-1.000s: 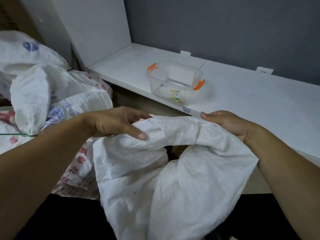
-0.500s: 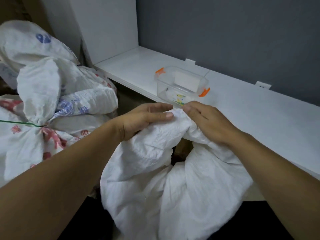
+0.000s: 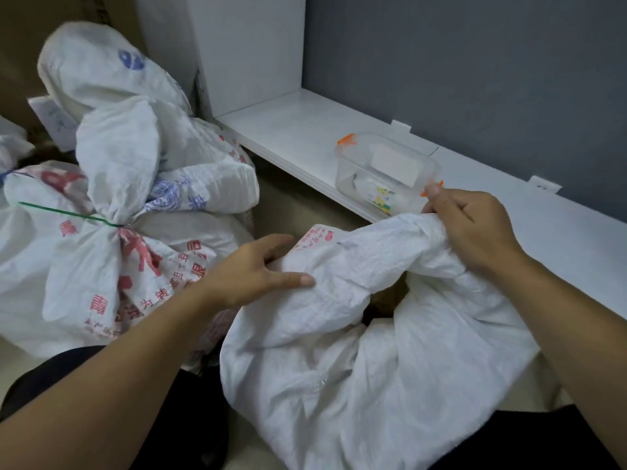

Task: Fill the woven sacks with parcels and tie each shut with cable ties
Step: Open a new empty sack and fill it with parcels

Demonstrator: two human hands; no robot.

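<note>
A filled white woven sack [image 3: 366, 378] stands in front of me with its mouth gathered into a long fold. My right hand [image 3: 475, 228] grips the bunched rim at the right end of that fold, fingers curled round the cloth. My left hand [image 3: 258, 269] lies on the left end of the fold, thumb on top and fingers straight along the far side. A dark gap shows below the fold. To the left stands a tied sack [image 3: 112, 266] with red print, its neck cinched by a green cable tie [image 3: 68, 213].
More filled sacks [image 3: 101, 72] are piled at the back left. A white shelf [image 3: 509, 218] runs along the grey wall at right, with a clear plastic box [image 3: 386, 171] with orange clips on it. A white panel [image 3: 251, 45] stands at the shelf's left end.
My hands, close together half a second ago, have drawn apart: the right slid right along the sack's rim, the left moved back toward the left. The view shifted left.
</note>
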